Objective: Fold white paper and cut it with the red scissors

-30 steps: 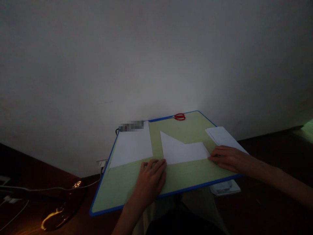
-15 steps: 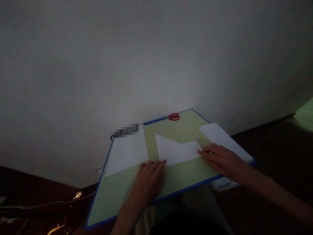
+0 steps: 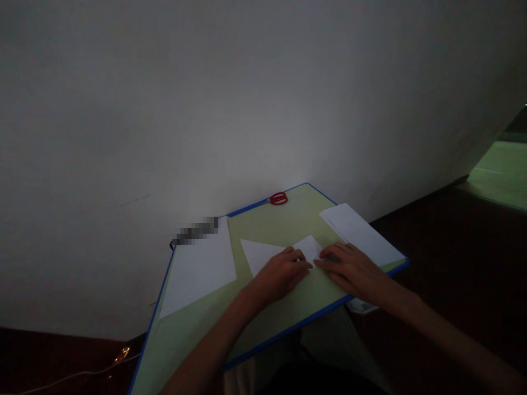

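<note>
A white folded sheet of paper (image 3: 261, 255) lies on the light green tabletop, its upper edge dipping in a notch. My left hand (image 3: 286, 270) rests over its lower middle, fingers curled and pinching near the bottom edge. At the right end of the same sheet is my right hand (image 3: 349, 269), fingers together with the tips on its edge close to my left fingertips. The hands cover much of the paper's lower edge, so the exact grip is partly hidden.
The small table (image 3: 267, 334) has a blue rim. A flat white sheet (image 3: 201, 269) lies at left, below a pixelated object (image 3: 196, 230). Red-handled scissors (image 3: 278, 198) lie at the back edge, against the wall. A stack of white paper (image 3: 364, 236) lies at right.
My left hand has moved right along the folded sheet, from its left corner to beside my right hand. Its fingers have curled in. The view has shifted slightly.
</note>
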`<state>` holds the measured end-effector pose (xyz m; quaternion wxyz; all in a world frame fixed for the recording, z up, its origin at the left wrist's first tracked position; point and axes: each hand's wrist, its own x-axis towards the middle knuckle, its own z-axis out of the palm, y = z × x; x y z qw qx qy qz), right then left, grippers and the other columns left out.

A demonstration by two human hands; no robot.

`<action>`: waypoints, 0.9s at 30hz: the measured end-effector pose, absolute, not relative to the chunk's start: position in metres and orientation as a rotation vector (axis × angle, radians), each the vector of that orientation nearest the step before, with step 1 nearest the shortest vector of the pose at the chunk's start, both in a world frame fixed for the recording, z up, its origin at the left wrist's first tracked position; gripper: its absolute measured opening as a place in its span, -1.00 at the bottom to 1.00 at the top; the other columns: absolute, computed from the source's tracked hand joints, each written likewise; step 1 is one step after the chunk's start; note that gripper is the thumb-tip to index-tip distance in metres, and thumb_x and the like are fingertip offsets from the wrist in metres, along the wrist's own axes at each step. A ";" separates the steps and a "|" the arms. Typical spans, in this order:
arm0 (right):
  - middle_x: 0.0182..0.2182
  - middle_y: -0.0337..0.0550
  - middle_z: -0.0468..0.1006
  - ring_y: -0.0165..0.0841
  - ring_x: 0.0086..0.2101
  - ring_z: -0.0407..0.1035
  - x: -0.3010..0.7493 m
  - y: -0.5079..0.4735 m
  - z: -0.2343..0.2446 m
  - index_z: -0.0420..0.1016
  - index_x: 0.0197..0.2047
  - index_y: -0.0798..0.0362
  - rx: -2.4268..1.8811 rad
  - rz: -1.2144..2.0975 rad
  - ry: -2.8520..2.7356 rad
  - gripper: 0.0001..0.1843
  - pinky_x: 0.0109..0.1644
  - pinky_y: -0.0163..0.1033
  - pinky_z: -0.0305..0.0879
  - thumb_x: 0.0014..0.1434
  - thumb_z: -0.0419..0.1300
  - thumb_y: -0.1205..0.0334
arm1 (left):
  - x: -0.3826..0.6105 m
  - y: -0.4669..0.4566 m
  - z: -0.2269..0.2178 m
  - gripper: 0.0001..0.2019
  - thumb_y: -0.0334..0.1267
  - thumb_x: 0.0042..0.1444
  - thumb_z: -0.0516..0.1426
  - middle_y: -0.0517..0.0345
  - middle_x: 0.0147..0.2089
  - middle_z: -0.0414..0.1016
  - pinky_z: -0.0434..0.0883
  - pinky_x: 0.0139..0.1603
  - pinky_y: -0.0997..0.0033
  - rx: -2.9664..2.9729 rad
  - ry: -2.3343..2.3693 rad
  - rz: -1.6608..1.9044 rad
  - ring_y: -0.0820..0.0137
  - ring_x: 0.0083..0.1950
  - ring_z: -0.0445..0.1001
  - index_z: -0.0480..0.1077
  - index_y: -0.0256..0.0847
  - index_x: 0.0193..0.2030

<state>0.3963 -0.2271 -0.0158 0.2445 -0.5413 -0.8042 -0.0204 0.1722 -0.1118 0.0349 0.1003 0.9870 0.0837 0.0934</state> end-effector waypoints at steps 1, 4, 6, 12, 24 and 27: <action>0.01 0.01 0.51 -0.12 0.02 0.40 0.396 -0.228 -0.017 0.55 0.17 -0.06 -1.492 -0.054 -2.179 -0.60 0.08 0.07 0.35 0.32 0.16 0.39 | 0.179 -0.107 0.032 -0.77 -0.32 0.41 0.07 -0.02 -0.05 0.54 0.43 0.03 0.29 2.895 0.228 0.278 0.28 -0.02 0.47 0.53 -0.22 0.06; 0.00 0.01 0.52 -0.09 0.02 0.38 0.394 -0.229 -0.019 0.58 0.13 -0.05 -1.522 -0.055 -2.141 -0.60 0.09 0.10 0.32 0.27 0.19 0.42 | 0.189 -0.100 0.024 -0.77 -0.32 0.42 0.05 -0.02 -0.07 0.56 0.43 0.02 0.33 2.879 0.205 0.251 0.31 -0.05 0.49 0.56 -0.25 -0.04; 0.01 0.01 0.51 -0.09 0.03 0.37 0.394 -0.229 -0.020 0.59 0.12 -0.04 -1.522 -0.044 -2.130 -0.59 0.08 0.10 0.31 0.26 0.19 0.44 | 0.191 -0.099 0.024 -0.77 -0.32 0.42 0.06 -0.01 -0.09 0.56 0.42 0.01 0.34 2.899 0.192 0.234 0.31 -0.06 0.49 0.56 -0.27 -0.09; 0.00 0.04 0.51 -0.07 0.02 0.36 0.395 -0.229 -0.020 0.58 0.13 -0.02 -1.520 -0.048 -2.121 -0.60 0.07 0.10 0.29 0.26 0.18 0.44 | 0.191 -0.102 0.030 -0.77 -0.39 0.40 0.06 0.01 -0.06 0.56 0.43 -0.02 0.35 3.001 0.134 0.148 0.30 -0.06 0.48 0.56 -0.22 -0.02; 0.00 0.02 0.51 -0.09 0.01 0.37 0.396 -0.227 -0.024 0.55 0.18 -0.07 -1.498 -0.077 -2.120 -0.58 0.05 0.09 0.30 0.30 0.17 0.39 | 0.180 -0.108 0.024 -0.69 -0.43 0.42 -0.03 -0.03 -0.01 0.55 0.45 0.01 0.28 3.041 0.154 0.137 0.26 -0.05 0.49 0.51 -0.24 0.08; 0.01 0.01 0.51 -0.08 0.02 0.37 0.395 -0.228 -0.024 0.55 0.17 -0.07 -1.509 -0.075 -2.121 -0.59 0.07 0.10 0.30 0.30 0.16 0.39 | 0.178 -0.109 0.025 -0.69 -0.43 0.41 -0.02 -0.04 -0.01 0.55 0.44 0.02 0.28 3.040 0.158 0.125 0.24 -0.04 0.49 0.52 -0.25 0.09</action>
